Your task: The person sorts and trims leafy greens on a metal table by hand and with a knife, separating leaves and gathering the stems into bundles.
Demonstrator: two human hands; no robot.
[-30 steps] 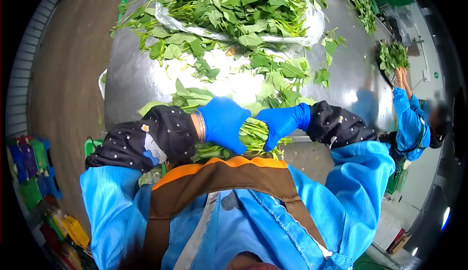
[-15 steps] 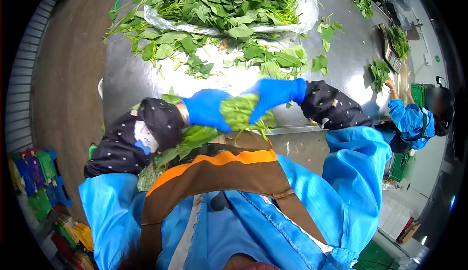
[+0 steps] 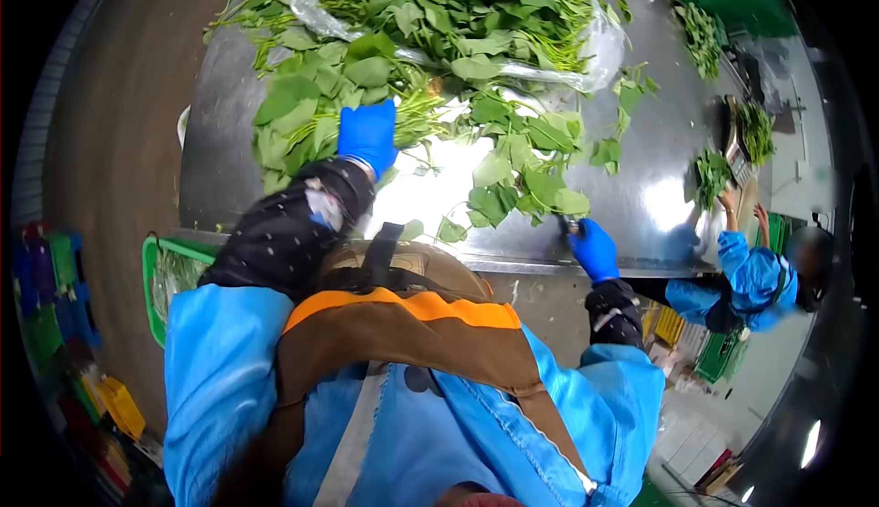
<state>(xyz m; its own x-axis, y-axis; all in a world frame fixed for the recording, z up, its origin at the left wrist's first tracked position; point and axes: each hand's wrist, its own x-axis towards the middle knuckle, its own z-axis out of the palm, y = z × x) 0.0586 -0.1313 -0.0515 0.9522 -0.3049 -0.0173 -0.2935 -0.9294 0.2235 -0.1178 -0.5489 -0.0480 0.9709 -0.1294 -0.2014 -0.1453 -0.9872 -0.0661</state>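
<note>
My left hand (image 3: 368,134), in a blue glove, is closed around the stems of a bunch of leafy greens (image 3: 307,109) lying on the metal table. The leaves spread to the left of it and the stems lie to its right. At the table's front edge, my right hand (image 3: 595,250), also gloved in blue, is closed on a small dark tool (image 3: 569,225) whose kind I cannot make out. Loose leafy stems (image 3: 526,163) lie on the table between the hands. A large heap of greens (image 3: 458,12) fills a clear plastic sheet behind them.
The metal table (image 3: 215,163) stretches in front of me. A green-rimmed container (image 3: 154,296) stands below its left front edge. On the right, a co-worker (image 3: 755,273) in blue holds greens (image 3: 711,177) near a scale (image 3: 740,163). More greens (image 3: 700,40) lie at the far right.
My hands, together on a bunch at my chest before, have moved apart. The left is now forward on the table with greens; the right went right and down, and now holds the dark tool.
</note>
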